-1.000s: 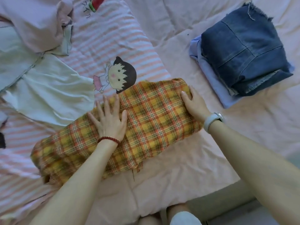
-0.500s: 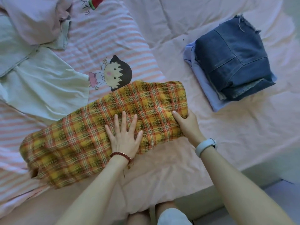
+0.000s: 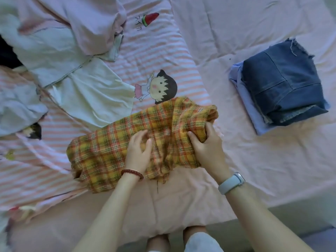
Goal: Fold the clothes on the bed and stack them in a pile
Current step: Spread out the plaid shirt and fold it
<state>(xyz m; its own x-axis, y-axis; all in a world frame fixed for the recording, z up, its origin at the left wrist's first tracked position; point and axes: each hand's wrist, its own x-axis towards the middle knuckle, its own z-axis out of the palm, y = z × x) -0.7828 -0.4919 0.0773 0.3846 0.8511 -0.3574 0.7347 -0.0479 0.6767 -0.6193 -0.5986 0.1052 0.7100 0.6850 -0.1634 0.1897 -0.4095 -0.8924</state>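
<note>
Head view, looking down on a pink bed. A yellow and orange plaid garment lies near the bed's front edge, partly on a striped cartoon-print blanket. The left hand, wearing a red bead bracelet, has its fingers curled into the plaid cloth near its middle. The right hand, with a pale wristband, grips the bunched right end of the same garment. Toward the bed's right side, well apart, sits a pile of folded clothes with denim on top. Unfolded pale garments lie at the back left.
</note>
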